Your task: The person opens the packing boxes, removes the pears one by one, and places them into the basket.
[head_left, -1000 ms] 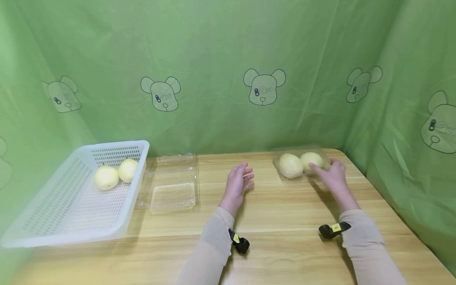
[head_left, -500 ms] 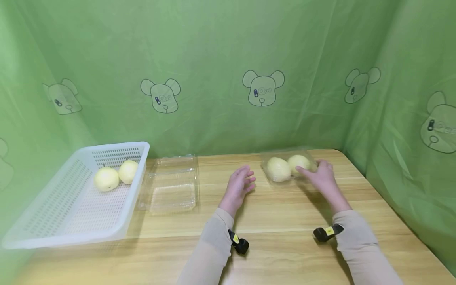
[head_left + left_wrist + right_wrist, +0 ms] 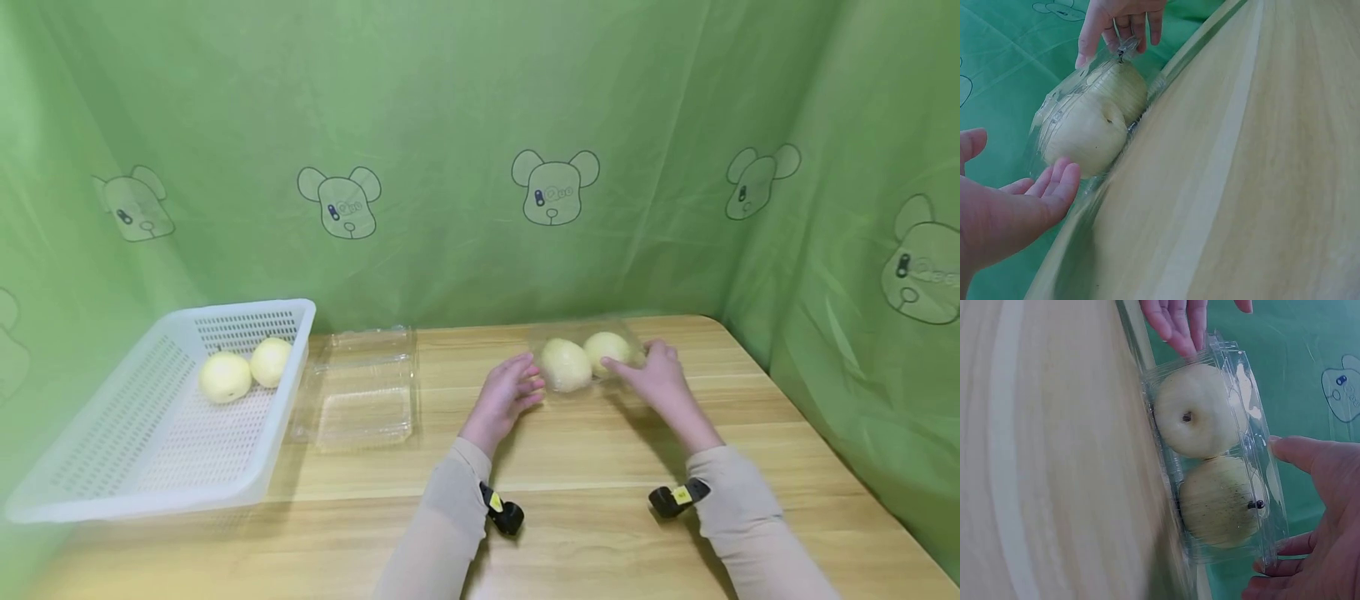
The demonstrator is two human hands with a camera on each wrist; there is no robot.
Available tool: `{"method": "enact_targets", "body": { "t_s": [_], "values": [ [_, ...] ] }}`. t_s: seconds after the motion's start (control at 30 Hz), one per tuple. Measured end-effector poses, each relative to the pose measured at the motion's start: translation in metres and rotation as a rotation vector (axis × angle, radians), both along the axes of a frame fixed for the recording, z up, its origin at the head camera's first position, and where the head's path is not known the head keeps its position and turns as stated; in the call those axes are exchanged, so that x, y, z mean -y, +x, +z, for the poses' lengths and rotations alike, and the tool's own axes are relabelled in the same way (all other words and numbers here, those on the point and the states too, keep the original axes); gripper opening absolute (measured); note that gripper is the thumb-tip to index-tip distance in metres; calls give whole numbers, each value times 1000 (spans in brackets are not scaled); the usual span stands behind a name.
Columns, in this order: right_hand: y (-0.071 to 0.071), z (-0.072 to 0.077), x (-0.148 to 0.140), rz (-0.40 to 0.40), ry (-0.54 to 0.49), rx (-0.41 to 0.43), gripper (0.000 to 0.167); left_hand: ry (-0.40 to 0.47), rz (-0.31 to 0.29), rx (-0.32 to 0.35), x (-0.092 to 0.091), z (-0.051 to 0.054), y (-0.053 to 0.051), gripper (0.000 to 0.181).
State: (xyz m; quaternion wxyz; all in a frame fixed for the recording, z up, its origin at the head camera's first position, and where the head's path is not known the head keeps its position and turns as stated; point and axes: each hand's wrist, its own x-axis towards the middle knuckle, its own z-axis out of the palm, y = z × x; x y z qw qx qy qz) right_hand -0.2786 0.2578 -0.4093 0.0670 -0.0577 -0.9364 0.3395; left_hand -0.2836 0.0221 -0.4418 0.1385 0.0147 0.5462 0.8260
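Observation:
A clear plastic box [image 3: 1235, 453] holds two pale yellow round fruits [image 3: 567, 365], side by side, at the back right of the table. My right hand [image 3: 662, 379] grips the right end of the box, its thumb at the near side and fingers round the end. At the box's left end is my left hand [image 3: 504, 398], palm facing the box, fingers relaxed and slightly bent. In the left wrist view the left fingertips [image 3: 1063, 181] are against or very near the box; contact is hard to tell.
A white perforated basket [image 3: 288, 417] with two more pale yellow fruits [image 3: 225, 377] stands at the left. Right of it lies an opened clear plastic container [image 3: 365, 400] with nothing inside. A green curtain [image 3: 450, 250] hangs behind the table [image 3: 585, 533].
The box of two fruits has moved left along the table with my right hand, up to my left hand. My left hand has shifted only slightly.

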Motion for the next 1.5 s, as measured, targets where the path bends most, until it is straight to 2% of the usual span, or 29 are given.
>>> {"method": "enact_targets", "body": {
  "t_s": [0.23, 0.53, 0.87, 1.03, 1.5],
  "values": [
    [3, -1, 10, 26, -17, 6, 101, 23, 30, 28, 10, 0, -3, 53],
    [6, 0, 22, 100, -20, -8, 90, 30, 83, 40, 24, -1, -10, 50],
    [13, 2, 39, 172, 74, -49, 74, 16, 145, 60, 44, -1, -13, 42],
    [18, 1, 46, 191, 89, -54, 71, -11, 181, 64, 52, -2, -14, 38],
    [25, 1, 62, 221, 120, -93, 64, -36, 281, 44, 59, -4, -13, 37]
  ]
}}
